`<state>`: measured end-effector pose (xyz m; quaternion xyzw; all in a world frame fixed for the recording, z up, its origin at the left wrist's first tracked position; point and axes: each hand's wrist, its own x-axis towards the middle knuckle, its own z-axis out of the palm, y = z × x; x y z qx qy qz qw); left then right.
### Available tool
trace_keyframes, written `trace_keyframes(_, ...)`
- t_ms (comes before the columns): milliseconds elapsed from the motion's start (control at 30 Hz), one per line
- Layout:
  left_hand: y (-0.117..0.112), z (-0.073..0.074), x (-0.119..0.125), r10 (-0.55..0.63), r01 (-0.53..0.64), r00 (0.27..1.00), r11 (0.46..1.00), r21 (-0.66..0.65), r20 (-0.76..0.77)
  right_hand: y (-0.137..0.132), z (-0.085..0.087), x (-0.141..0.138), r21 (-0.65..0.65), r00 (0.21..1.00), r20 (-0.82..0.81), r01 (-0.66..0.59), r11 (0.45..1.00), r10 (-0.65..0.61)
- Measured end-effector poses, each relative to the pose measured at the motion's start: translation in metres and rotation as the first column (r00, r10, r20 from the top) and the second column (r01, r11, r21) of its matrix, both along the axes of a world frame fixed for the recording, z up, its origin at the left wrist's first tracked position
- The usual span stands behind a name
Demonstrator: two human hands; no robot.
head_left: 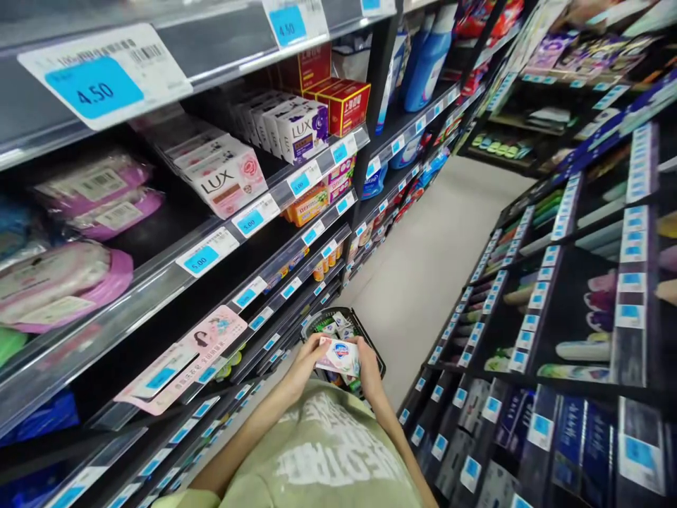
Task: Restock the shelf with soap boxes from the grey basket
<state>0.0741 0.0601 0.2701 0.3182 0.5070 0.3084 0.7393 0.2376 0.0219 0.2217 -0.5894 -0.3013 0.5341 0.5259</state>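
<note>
Between both hands I hold a small white soap box [338, 356] with a blue emblem and pink at its left edge. My left hand [307, 361] grips its left end, fingers wrapped behind. My right hand [369, 367] closes on the right end, with the thumb near the top. Just below and beyond the box is a dark shopping basket [376, 347], partly hidden by my hands and the box. Several small packs [338, 323] lie in it, whitish and green.
On the left, a shelf holds pink LUX soap boxes [227, 180], purple-white LUX boxes [304, 130] and red boxes [349, 106]. Blue bottles [431, 60] stand farther along. Slippers [600, 300] fill the right-hand rack. A pale aisle floor [423, 240] runs between them.
</note>
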Motion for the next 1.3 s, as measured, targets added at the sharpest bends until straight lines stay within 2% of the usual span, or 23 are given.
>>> trace_keyframes(100,0.0,0.0,-0.004,0.0,-0.001,1.0,0.999,-0.038,-0.012,0.002,-0.003,-0.001,0.007,0.998,0.0,-0.063,0.998,0.063)
trace_keyframes(200,-0.001,-0.007,-0.003,-0.018,0.018,1.0,1.0,0.004,-0.021,0.0,-0.007,0.0,0.009,0.999,0.005,-0.033,0.999,0.033)
trace_keyframes(300,-0.001,-0.011,-0.002,-0.096,0.097,0.995,0.987,0.128,-0.018,-0.006,-0.009,0.001,-0.004,0.996,-0.078,0.033,0.999,-0.033)
trace_keyframes(367,-0.001,-0.007,-0.005,-0.182,0.197,0.98,0.939,0.283,-0.078,-0.01,-0.009,0.003,-0.018,0.987,-0.152,0.058,0.998,-0.06)
trace_keyframes(400,0.0,-0.004,-0.008,-0.219,0.258,0.965,0.89,0.375,-0.144,-0.013,-0.008,0.006,-0.008,0.983,-0.172,0.058,0.998,-0.059)
trace_keyframes(467,0.001,0.002,-0.013,-0.26,0.385,0.92,0.741,0.55,-0.294,-0.017,-0.005,0.011,0.077,0.989,-0.15,0.024,0.997,-0.012)
trace_keyframes(567,0.003,0.007,-0.019,-0.259,0.52,0.854,0.421,0.743,-0.451,-0.019,0.005,0.02,0.291,0.998,0.012,-0.056,0.955,0.055)
trace_keyframes(633,0.005,0.009,-0.021,-0.218,0.564,0.823,0.196,0.802,-0.525,-0.017,0.014,0.021,0.409,0.989,0.142,-0.094,0.907,0.038)
trace_keyframes(667,0.006,0.01,-0.021,-0.182,0.573,0.814,0.103,0.813,-0.551,-0.015,0.019,0.021,0.454,0.98,0.198,-0.106,0.884,0.016)
trace_keyframes(700,0.008,0.011,-0.021,-0.148,0.574,0.812,0.035,0.818,-0.564,-0.013,0.024,0.02,0.49,0.97,0.243,-0.116,0.864,-0.007)
trace_keyframes(733,0.009,0.012,-0.022,-0.119,0.569,0.816,-0.008,0.822,-0.566,-0.011,0.028,0.018,0.517,0.961,0.274,-0.126,0.847,-0.025)
trace_keyframes(767,0.01,0.014,-0.022,-0.098,0.562,0.822,-0.028,0.827,-0.562,-0.009,0.032,0.016,0.537,0.956,0.292,-0.131,0.833,-0.038)
trace_keyframes(833,0.012,0.016,-0.022,-0.066,0.544,0.836,-0.021,0.839,-0.544,-0.006,0.036,0.015,0.556,0.958,0.284,-0.122,0.822,-0.049)
trace_keyframes(900,0.013,0.017,-0.022,-0.041,0.513,0.858,0.04,0.857,-0.512,-0.003,0.036,0.017,0.548,0.973,0.228,-0.101,0.83,-0.031)
trace_keyframes(967,0.014,0.018,-0.023,-0.027,0.467,0.883,0.166,0.869,-0.469,-0.002,0.033,0.021,0.506,0.987,0.16,-0.092,0.857,0.012)
trace_keyframes(1033,0.014,0.019,-0.024,-0.037,0.422,0.898,0.357,0.833,-0.439,-0.001,0.031,0.023,0.427,0.993,0.113,-0.07,0.901,0.024)
trace_keyframes(1100,0.014,0.021,-0.024,-0.058,0.385,0.9,0.569,0.727,-0.431,0.0,0.03,0.021,0.314,0.996,0.089,-0.014,0.949,-0.015)
trace_keyframes(1167,0.014,0.024,-0.023,-0.087,0.348,0.904,0.72,0.601,-0.419,0.001,0.031,0.017,0.214,0.995,0.07,0.056,0.975,-0.073)
trace_keyframes(1233,0.015,0.026,-0.02,-0.113,0.324,0.912,0.788,0.523,-0.395,0.002,0.033,0.012,0.158,0.993,0.055,0.096,0.983,-0.106)
trace_keyframes(1300,0.017,0.028,-0.016,-0.142,0.327,0.917,0.803,0.498,-0.373,0.003,0.034,0.011,0.133,0.991,0.046,0.118,0.984,-0.125)
